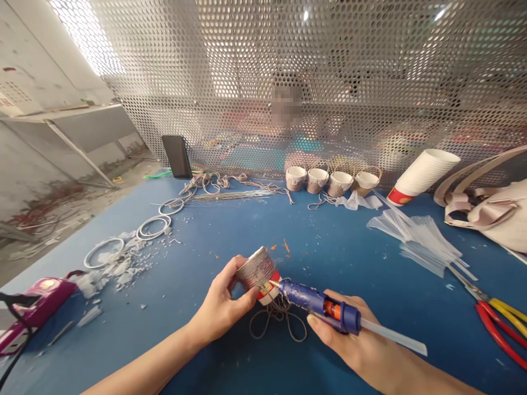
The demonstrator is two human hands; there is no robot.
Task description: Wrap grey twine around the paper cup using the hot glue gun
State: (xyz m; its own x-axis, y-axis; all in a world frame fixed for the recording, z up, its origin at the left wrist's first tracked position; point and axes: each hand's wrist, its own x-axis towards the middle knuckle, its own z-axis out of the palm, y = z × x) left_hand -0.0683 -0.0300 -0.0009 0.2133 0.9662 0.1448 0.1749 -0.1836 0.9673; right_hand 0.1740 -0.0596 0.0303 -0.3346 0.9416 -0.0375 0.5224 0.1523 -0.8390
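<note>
Tilted above the blue table, a paper cup (268,293) is gripped by my left hand (228,302), with the thumb on its near side. Grey cord is wound round the upper part of the cup; its red and white printed lower part is bare. My right hand (346,329) is closed around a blue hot glue gun (307,296), and a clear glue stick (395,336) juts from the back. The gun's nozzle points left and meets or nearly meets the cup near the cord's edge. Loose loops of grey cord (280,318) hang below the cup.
Several small cord-wrapped cups (318,180) line the back beside a leaning paper-cup stack (426,173). Glue sticks (428,241) and red-yellow pliers (494,315) lie right. White rings (153,227), scraps and a purple power strip (37,307) are left. A perforated metal screen (247,71) borders the back.
</note>
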